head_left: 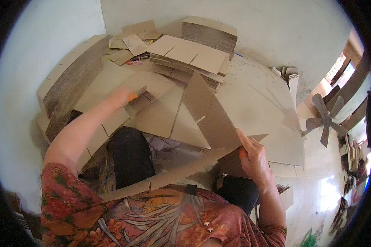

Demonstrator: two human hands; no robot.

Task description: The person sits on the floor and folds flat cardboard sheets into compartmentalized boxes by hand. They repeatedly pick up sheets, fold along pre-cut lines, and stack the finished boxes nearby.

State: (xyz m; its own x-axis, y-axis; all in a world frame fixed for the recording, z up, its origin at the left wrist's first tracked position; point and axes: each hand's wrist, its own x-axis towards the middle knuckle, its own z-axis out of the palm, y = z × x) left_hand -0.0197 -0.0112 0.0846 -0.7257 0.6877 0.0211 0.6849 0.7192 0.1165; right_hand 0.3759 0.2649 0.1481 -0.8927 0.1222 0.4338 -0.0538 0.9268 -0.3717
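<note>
My right hand (253,156) is closed around the meeting ends of slotted cardboard strips. One cardboard strip (208,113) slants up and away from it, with a pale slot in its middle. Another long strip (173,169) runs down to the left, close against my shirt. Further off to the left, my left hand (121,97) has its fingers bent over a cardboard piece (141,103) on the table; an orange cover shows on a fingertip. Part of that grip is hidden. Flat cardboard sheets (154,119) lie beside this hand and spread toward my lap.
A tall cardboard stack (74,78) stands at the left by the wall. Slotted sheets (185,53) are piled at the table's back, with another stack (210,33) behind. Scraps and a red-handled tool (134,62) lie back left. A fan (326,120) is at the right.
</note>
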